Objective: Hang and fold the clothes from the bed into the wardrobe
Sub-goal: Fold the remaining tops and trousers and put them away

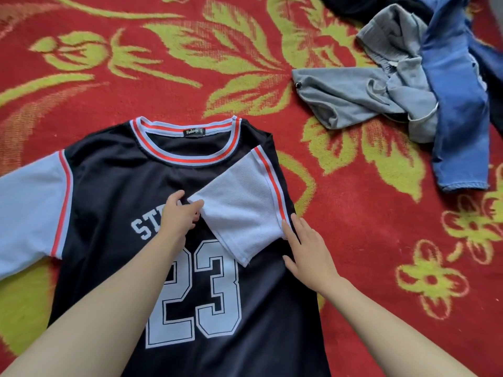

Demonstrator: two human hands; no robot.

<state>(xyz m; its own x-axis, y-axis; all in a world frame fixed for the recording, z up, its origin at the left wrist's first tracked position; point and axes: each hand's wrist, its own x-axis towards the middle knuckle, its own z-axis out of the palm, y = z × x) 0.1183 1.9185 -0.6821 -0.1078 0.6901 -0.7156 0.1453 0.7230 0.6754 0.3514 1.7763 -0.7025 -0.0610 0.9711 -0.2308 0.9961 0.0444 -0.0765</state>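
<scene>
A black jersey (114,186) with a white 23 and a red-and-white striped collar lies flat, front up, on the red bed cover. Its right white sleeve (239,210) is folded inward across the chest. My left hand (181,213) pinches the cuff edge of that folded sleeve. My right hand (307,246) lies with straight fingers on the jersey's right side, at the fold where the sleeve's red stripe ends. The left white sleeve (27,213) is spread outward.
A crumpled grey garment (353,99) and blue jeans (457,110) lie in a heap at the upper right of the red and green flowered bed cover (163,63). A dark garment (351,4) shows at the top edge.
</scene>
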